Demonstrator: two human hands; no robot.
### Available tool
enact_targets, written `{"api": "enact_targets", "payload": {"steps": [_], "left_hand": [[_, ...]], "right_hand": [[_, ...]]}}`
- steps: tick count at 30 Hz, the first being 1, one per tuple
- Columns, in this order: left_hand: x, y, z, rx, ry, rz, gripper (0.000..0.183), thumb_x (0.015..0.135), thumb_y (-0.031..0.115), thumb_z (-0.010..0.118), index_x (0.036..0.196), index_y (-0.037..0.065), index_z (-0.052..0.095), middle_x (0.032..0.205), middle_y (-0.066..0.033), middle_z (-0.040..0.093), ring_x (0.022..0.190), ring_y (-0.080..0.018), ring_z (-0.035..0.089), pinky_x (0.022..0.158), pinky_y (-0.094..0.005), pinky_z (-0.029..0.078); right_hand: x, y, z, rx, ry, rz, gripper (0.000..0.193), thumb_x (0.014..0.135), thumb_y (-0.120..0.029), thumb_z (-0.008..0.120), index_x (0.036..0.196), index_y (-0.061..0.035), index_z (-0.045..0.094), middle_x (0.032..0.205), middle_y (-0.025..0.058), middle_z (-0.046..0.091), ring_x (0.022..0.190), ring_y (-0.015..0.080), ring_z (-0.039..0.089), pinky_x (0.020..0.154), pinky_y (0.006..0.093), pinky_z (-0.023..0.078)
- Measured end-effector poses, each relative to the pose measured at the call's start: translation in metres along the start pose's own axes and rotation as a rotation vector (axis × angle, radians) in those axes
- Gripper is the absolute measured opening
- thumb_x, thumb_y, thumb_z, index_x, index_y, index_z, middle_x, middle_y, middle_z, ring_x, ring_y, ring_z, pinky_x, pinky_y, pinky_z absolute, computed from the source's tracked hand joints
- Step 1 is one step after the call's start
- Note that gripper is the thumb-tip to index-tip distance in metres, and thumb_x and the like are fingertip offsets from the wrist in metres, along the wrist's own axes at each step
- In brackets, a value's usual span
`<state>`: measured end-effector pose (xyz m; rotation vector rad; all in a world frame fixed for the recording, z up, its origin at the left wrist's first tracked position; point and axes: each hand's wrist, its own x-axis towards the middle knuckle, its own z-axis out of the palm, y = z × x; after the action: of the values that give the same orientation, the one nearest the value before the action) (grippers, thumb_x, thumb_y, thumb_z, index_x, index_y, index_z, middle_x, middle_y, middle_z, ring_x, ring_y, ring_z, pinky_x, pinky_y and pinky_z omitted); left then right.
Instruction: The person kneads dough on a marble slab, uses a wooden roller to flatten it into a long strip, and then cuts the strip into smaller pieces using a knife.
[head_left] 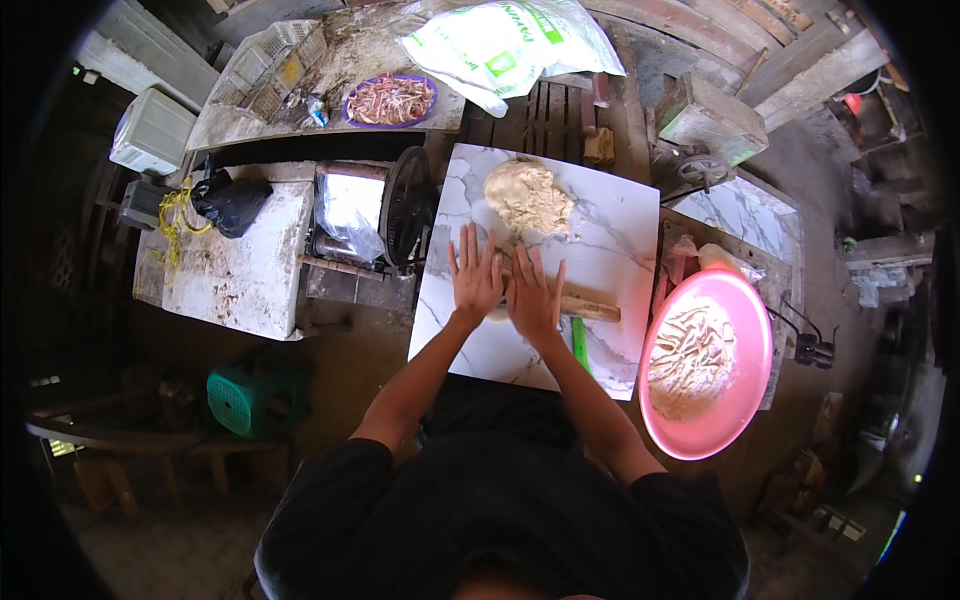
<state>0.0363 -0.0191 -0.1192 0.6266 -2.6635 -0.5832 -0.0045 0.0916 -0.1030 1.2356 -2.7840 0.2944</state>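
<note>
My left hand and my right hand lie flat, side by side, fingers stretched out and pointing away from me. Both rest over a wooden rolling pin, whose right end sticks out past my right hand. A bit of pale dough shows between the hands; the rest of it is hidden under them. Beyond my fingertips sits a large rough lump of dough on the white marble-patterned board. Right of my right wrist lies a narrow green strip-like tool, its kind unclear.
A pink basin of floured dough strips stands at the right. To the left are a machine with a dark wheel and a black plastic bag. Farther back are a purple-rimmed plate, a white-green sack and a crate.
</note>
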Motion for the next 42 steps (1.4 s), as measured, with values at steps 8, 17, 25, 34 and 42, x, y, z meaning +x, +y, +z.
{"api": "enact_targets", "payload": {"steps": [8, 17, 25, 34, 42], "left_hand": [[0.004, -0.001, 0.007, 0.061, 0.065, -0.035, 0.047, 0.087, 0.026, 0.029, 0.130, 0.006, 0.027, 0.136, -0.0205, 0.015, 0.127, -0.0319, 0.010, 0.101, -0.0469, 0.003], [0.028, -0.001, 0.008, -0.013, 0.075, -0.109, 0.048, 0.088, 0.028, 0.027, 0.131, 0.006, 0.024, 0.136, -0.0213, 0.014, 0.127, -0.0330, 0.010, 0.101, -0.0476, 0.004], [-0.021, 0.007, -0.002, 0.040, 0.027, -0.040, 0.046, 0.088, 0.027, 0.027, 0.128, 0.006, 0.030, 0.135, -0.0190, 0.019, 0.127, -0.0306, 0.013, 0.101, -0.0472, 0.002], [0.037, 0.008, 0.004, -0.058, 0.106, -0.157, 0.048, 0.088, 0.028, 0.025, 0.131, 0.005, 0.022, 0.137, -0.0212, 0.010, 0.128, -0.0330, 0.005, 0.101, -0.0481, 0.001], [-0.022, 0.012, -0.007, 0.032, 0.052, -0.120, 0.046, 0.087, 0.026, 0.029, 0.129, 0.008, 0.028, 0.136, -0.0202, 0.014, 0.127, -0.0331, 0.009, 0.100, -0.0506, 0.000]], "right_hand": [[0.005, -0.001, 0.001, -0.088, -0.001, -0.033, 0.044, 0.085, -0.026, 0.034, 0.124, -0.0079, 0.037, 0.134, 0.0011, 0.027, 0.127, 0.0161, 0.016, 0.100, 0.0541, 0.007], [0.034, 0.004, 0.001, -0.083, 0.031, 0.009, 0.044, 0.086, -0.026, 0.033, 0.125, -0.0077, 0.036, 0.135, 0.0011, 0.026, 0.127, 0.0158, 0.017, 0.099, 0.0541, 0.005], [-0.013, -0.003, 0.002, 0.039, -0.008, -0.003, 0.045, 0.086, -0.027, 0.032, 0.126, -0.0074, 0.033, 0.135, 0.0030, 0.025, 0.127, 0.0176, 0.017, 0.098, 0.0564, 0.005], [0.046, 0.010, -0.002, -0.009, 0.062, 0.056, 0.047, 0.087, -0.025, 0.029, 0.130, -0.0080, 0.026, 0.136, 0.0038, 0.023, 0.127, 0.0190, 0.016, 0.099, 0.0547, 0.002], [-0.015, -0.009, -0.007, 0.035, -0.035, 0.116, 0.047, 0.086, -0.024, 0.032, 0.130, -0.0099, 0.026, 0.136, 0.0052, 0.023, 0.127, 0.0204, 0.016, 0.098, 0.0555, 0.001]]}}
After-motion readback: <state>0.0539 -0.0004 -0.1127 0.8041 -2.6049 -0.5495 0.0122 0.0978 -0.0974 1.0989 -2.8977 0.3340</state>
